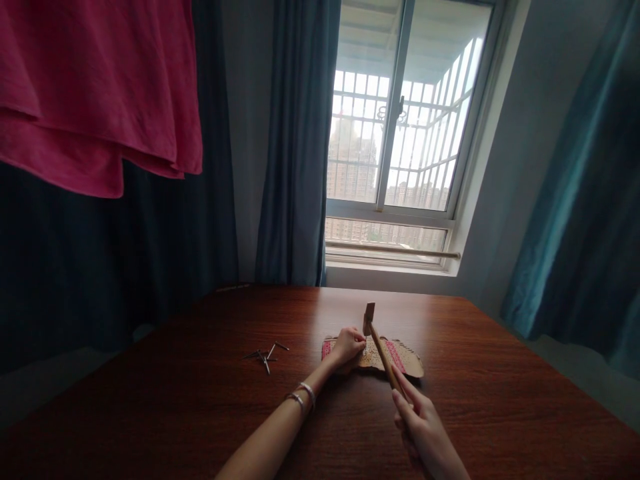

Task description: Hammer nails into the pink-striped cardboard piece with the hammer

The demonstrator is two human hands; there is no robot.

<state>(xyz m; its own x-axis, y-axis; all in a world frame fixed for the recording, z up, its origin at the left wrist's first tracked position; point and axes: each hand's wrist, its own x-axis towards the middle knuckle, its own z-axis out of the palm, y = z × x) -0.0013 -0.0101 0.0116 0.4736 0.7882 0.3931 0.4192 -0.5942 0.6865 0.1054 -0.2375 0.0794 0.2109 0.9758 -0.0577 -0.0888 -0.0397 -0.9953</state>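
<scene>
My right hand [419,419] is wrapped round the wooden handle of a hammer [383,350], its head raised just beyond my left fingertips. My left hand [349,347] rests on a tan, leather-like piece [373,360] patterned with small holes and pink bands. Its fingers are pinched round what looks like a thin metal rod standing on that piece; most of the rod is hidden. To the left, several thin metal rods [267,358] lie in a loose, crossed pile on the table.
The brown wooden table [190,413] reaches to the wall below a barred window [390,133]. Dark blue curtains [300,147] hang on both sides. A pink towel [100,100] hangs at upper left. Two bracelets [301,396] circle my left wrist.
</scene>
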